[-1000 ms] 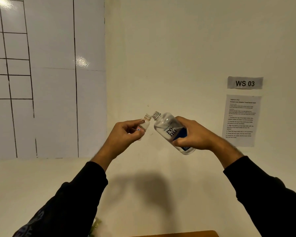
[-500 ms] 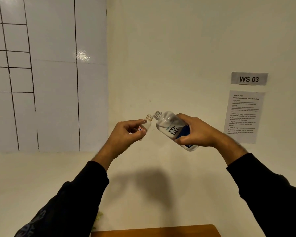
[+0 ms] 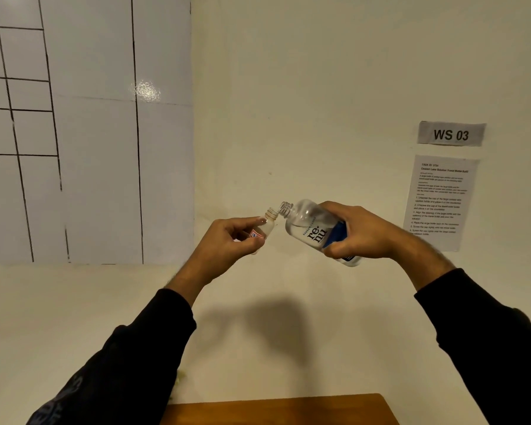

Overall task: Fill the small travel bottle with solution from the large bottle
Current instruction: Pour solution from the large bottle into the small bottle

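My left hand (image 3: 227,243) pinches the small travel bottle (image 3: 265,227), a clear uncapped bottle with a red and white label, tilted with its open neck up and to the right. My right hand (image 3: 362,231) grips the large clear bottle (image 3: 311,230) with a blue label, uncapped and tipped over to the left. Its threaded mouth sits just above and right of the small bottle's opening, almost touching it. Both bottles are held up in the air in front of the wall. No stream of liquid shows between the two mouths.
A cream wall fills the background, with a white tiled panel (image 3: 89,133) on the left. A "WS 03" sign (image 3: 451,134) and a printed instruction sheet (image 3: 442,204) hang at the right. A strip of brown wooden tabletop (image 3: 276,409) shows along the bottom edge.
The large bottle has tipped a little further toward the small bottle. The view has dropped slightly, showing more of the wooden tabletop. Both grips are unchanged.
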